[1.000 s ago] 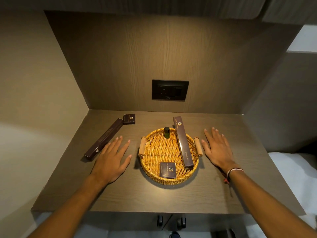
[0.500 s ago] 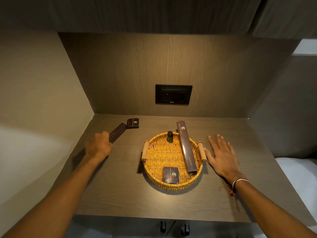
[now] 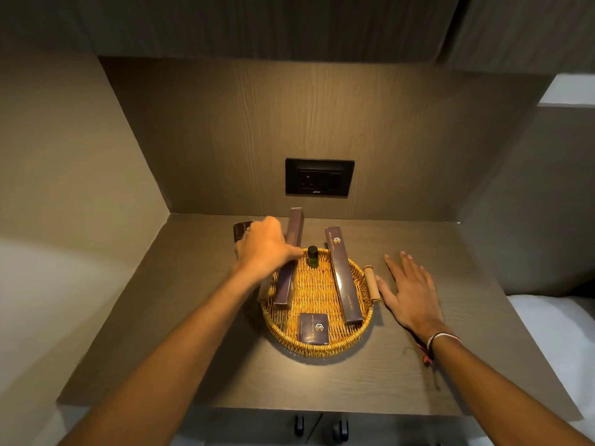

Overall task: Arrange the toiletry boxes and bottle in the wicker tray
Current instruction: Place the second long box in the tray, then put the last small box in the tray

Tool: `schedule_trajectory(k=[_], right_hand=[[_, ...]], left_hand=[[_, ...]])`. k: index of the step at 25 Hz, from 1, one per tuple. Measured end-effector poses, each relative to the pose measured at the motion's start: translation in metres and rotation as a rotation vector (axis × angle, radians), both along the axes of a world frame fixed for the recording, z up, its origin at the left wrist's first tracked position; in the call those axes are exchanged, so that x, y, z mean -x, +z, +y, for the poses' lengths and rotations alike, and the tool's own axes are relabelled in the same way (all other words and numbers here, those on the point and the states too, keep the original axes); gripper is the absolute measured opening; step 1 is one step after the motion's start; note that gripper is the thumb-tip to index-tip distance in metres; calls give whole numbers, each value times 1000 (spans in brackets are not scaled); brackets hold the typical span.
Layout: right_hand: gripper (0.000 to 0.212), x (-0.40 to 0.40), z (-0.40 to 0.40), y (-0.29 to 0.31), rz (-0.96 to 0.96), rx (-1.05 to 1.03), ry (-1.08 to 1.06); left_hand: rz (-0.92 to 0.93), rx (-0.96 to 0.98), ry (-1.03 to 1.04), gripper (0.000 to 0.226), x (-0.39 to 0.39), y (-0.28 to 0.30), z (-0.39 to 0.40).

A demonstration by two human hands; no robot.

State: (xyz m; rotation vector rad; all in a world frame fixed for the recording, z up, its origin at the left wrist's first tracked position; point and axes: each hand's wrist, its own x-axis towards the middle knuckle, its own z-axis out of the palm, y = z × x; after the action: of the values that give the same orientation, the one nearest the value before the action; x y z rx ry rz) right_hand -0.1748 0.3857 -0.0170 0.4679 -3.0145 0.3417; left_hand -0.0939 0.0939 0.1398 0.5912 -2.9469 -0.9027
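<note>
On the brown wood-grain desk [image 3: 322,381], set into a niche with a panelled back wall of the same grain, your wicker tray [image 3: 322,347] sits under a warm pool of light. A black socket plate [image 3: 319,177] is fixed to the back wall above it. The plain side wall to your left closes the niche, and a white surface shows at the right edge past the desk.

Your left hand [image 3: 265,249] is closed around a long dark box [image 3: 289,262], holding it over the left side of the tray; its near end is down inside the rim and its far end sticks out beyond the back edge. Your right hand [image 3: 410,292] lies flat and spread on the desk just beside the tray's wooden right handle [image 3: 372,281], thumb almost touching it.

Inside the tray, a second long box marked as a dental kit [image 3: 343,275] lies along the right side, its far end overhanging the rim. A small green bottle with a black cap [image 3: 312,256] stands upright at the back, between the two long boxes. A small square box [image 3: 314,328] lies flat at the front. Another small square box [image 3: 242,230] rests on the desk behind your left hand, outside the tray.
</note>
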Motion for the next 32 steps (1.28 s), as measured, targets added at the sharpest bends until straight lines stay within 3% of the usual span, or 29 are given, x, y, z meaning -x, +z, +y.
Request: schedule_trajectory(k=[3,6,15,18,20,26,32], right_hand=[[75,0,0,0,4,9,-1],[75,0,0,0,9,11,-1],[74,1,1,-1,7,1,-6],[73,1,0,0,8,7,-11],[73,1,-1,0,10,9,-15],[71,2,-1,-1,30,6,-23],[68,0,-2,2,40,13,-38]], left_hand=[[-68,235,-55,42,-5,-14,15],[-91,370,-78,68,-7,-25,20],[-94,266,-37,82,6,-23,-15],[-84,46,55,63,26,-25,-58],[-15,9,95,43,42,-34,-85],[-176,194,-174,62,64,-79,-124],[-21,203,-174,48,59,-79,-126]])
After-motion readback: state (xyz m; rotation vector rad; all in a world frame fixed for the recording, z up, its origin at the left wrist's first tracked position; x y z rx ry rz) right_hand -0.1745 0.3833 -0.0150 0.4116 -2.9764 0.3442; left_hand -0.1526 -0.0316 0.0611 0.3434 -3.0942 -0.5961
